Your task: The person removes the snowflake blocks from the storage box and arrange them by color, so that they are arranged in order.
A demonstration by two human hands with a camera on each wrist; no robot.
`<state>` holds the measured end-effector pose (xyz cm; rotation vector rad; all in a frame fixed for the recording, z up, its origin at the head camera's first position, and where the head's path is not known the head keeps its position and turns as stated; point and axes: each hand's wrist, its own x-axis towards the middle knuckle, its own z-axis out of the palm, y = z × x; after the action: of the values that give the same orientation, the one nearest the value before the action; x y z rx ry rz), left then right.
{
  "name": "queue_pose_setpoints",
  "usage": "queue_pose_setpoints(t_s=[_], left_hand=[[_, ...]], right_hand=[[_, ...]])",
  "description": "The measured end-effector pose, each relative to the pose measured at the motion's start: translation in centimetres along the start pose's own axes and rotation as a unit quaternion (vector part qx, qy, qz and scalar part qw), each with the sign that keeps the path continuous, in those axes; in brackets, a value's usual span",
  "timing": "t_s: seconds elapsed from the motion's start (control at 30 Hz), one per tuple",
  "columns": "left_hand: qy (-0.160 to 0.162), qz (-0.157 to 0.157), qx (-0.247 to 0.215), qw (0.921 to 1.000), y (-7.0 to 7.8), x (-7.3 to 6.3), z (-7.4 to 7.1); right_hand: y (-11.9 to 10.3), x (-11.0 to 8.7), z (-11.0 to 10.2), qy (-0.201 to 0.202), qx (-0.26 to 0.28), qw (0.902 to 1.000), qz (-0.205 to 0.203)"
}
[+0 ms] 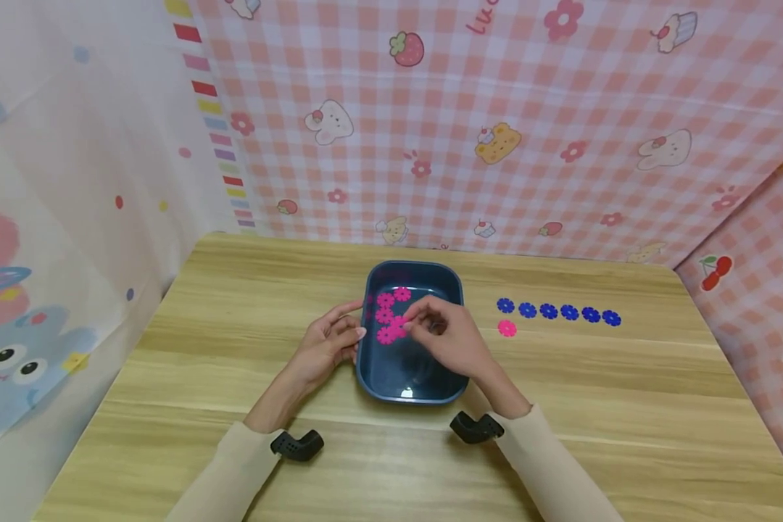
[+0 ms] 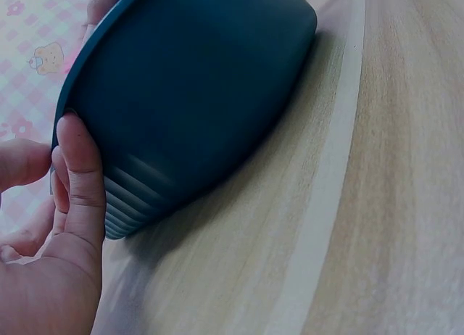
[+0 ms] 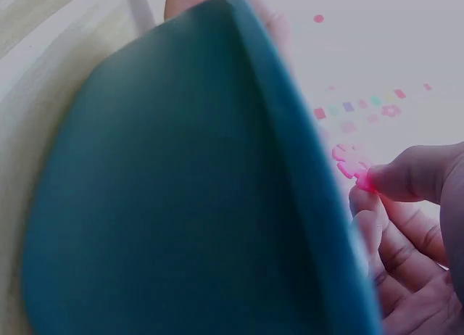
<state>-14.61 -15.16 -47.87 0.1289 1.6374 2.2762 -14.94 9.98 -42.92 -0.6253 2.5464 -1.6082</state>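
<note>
While pinching a pink flower piece [image 1: 398, 327] over the tray [image 1: 385, 373] between thumb and finger of the right hand [image 1: 449, 337], gripping the tray's left rim with the left hand [image 1: 321, 349], apparently to steady it. Gathered toward the left side of the tray's floor: four loose pink pieces [image 1: 386, 300], seemingly grouped by colour. Set right of the tray on the counter [image 1: 626, 406]: a lone pink piece [image 1: 507, 328], nearer than a row of six blue pieces [image 1: 549, 312], probably spaced for easy picking. Hung behind the tray: checked cloth [image 1: 450, 72]. Hard to make out: the held piece's edge, partly covered by the right hand; the tray's right inner side, likewise blocked; and, in both wrist views, the tray's floor, hidden behind its outer wall.
</note>
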Motion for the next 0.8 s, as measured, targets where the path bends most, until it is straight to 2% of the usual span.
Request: queue_pose_setpoints(t_s=[0.4,0.8], left_hand=[[0.002,-0.001,-0.003,1.0000,0.0,0.0,0.1],[-0.003,-0.001,-0.002,1.0000,0.0,0.0,0.1]], right_hand=[[0.6,-1.1,-3.0,0.038,0.001,0.9985,0.038],[1.4,-1.8,-5.4,0.076,-0.024,0.9939,0.076]])
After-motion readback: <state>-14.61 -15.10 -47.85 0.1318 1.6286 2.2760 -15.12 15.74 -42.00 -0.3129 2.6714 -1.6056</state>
